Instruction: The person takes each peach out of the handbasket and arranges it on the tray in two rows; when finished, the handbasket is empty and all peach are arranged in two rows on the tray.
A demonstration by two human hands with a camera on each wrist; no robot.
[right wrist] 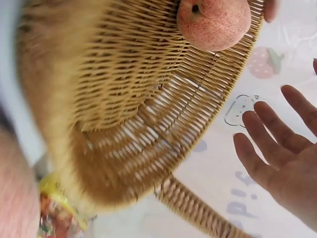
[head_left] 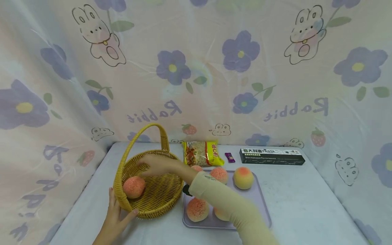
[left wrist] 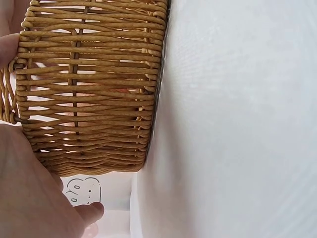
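A woven wicker basket (head_left: 162, 190) with a tall handle stands on the left of the table. One pinkish-red peach (head_left: 133, 187) lies inside, by the left wall. Over the basket's interior is my right hand (head_left: 157, 165), fingers extended and holding nothing; the right wrist view shows the fingers (right wrist: 267, 144) spread, apart from the peach. My left hand (head_left: 114, 221) touches the outside of the basket at its near left, thumb and fingers spread straight. In the left wrist view, the hand (left wrist: 34, 193) lies against the basket's woven side (left wrist: 94, 99).
Right of the basket, a lilac tray (head_left: 252, 204) bears several peaches (head_left: 243, 178), partly hidden by my right sleeve. Behind it lie a yellow food packet (head_left: 200, 153), a small purple wrapped sweet (head_left: 229, 157) and a black-and-white pasta box (head_left: 272, 156). A printed curtain (head_left: 208, 92) encloses the table.
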